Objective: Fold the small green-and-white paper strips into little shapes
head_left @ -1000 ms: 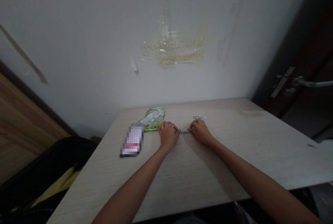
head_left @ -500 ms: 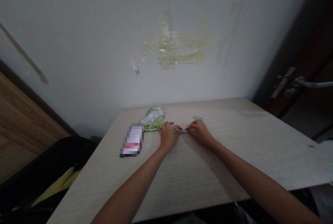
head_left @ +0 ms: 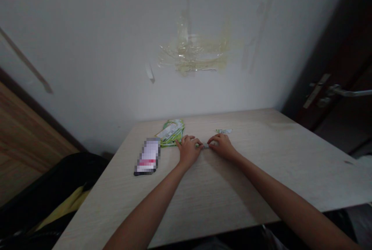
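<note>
I see the left hand [head_left: 189,150] and the right hand [head_left: 223,145] each pinching one end of a small printed strip [head_left: 206,146], on or just above the table [head_left: 186,199] (a similar piece [head_left: 223,130] lies behind the right hand). It seems they are shaping this strip, and next, I think, steady, even pressure is needed.

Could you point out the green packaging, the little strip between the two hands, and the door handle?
Green packaging [head_left: 169,130]: head view, on its pale label.
Little strip [head_left: 206,146]: head view, on its exposed middle.
Door handle [head_left: 352,93]: head view, on its lever.
</note>
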The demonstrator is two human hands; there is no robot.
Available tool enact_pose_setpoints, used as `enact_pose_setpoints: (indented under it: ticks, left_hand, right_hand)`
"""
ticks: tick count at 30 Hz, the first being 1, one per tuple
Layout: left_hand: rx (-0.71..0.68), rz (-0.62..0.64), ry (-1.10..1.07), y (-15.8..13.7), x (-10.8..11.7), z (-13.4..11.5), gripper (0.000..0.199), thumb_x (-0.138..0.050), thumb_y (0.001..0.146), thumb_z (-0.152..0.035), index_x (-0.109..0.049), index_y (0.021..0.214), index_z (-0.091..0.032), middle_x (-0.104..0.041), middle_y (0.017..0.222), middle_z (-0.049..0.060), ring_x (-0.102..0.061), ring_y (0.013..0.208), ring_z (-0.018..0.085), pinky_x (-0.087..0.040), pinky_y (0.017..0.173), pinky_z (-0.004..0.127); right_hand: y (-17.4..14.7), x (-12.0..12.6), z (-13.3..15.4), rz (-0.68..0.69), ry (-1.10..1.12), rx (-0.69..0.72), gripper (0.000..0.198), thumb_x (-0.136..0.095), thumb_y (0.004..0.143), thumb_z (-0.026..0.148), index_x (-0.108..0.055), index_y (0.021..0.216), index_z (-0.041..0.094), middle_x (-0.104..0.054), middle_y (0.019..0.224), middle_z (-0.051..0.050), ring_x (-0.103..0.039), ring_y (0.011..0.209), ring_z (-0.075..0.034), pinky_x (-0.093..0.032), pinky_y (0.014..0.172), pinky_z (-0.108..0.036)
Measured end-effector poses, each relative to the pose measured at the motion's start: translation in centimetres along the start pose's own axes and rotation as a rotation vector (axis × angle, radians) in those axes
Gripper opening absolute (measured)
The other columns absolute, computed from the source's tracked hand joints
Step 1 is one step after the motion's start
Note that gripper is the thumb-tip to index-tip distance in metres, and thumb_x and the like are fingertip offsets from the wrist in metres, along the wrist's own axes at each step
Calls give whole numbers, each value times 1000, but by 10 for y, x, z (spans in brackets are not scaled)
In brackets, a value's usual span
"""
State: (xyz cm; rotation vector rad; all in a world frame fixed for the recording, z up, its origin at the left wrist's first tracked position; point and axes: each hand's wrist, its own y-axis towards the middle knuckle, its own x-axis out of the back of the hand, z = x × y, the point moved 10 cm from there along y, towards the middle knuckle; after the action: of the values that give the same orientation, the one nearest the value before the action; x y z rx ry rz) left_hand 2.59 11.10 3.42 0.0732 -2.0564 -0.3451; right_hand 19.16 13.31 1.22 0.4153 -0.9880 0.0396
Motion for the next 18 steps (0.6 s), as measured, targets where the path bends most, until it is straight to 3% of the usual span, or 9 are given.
enact_pose_setpoints:
  ticks: [6, 18]
  left_hand:
    - [-4, 16, 68, 1, -4, -1, 15, -68, 84, -42, -73, 94, -32, -52, 136, 7, -35, 137, 30, -9, 112, 69]
    - [6, 68, 81, 1, -6, 1, 23, -67, 84, -47, -71, 103, -36, -50, 138, 8, -32, 139, 30, -8, 112, 69]
  right_hand:
    - [2, -1, -6, 8, -1, -62, 19, -70, 80, 34, -77, 95, 26, -65, 112, -9, -52, 113, -26, -34, 101, -41]
    - [2, -1, -11, -50, -35, -81, 15, -73, 77, 34, -76, 88, 23, -65, 108, -9, -52, 112, -26, -34, 101, -43]
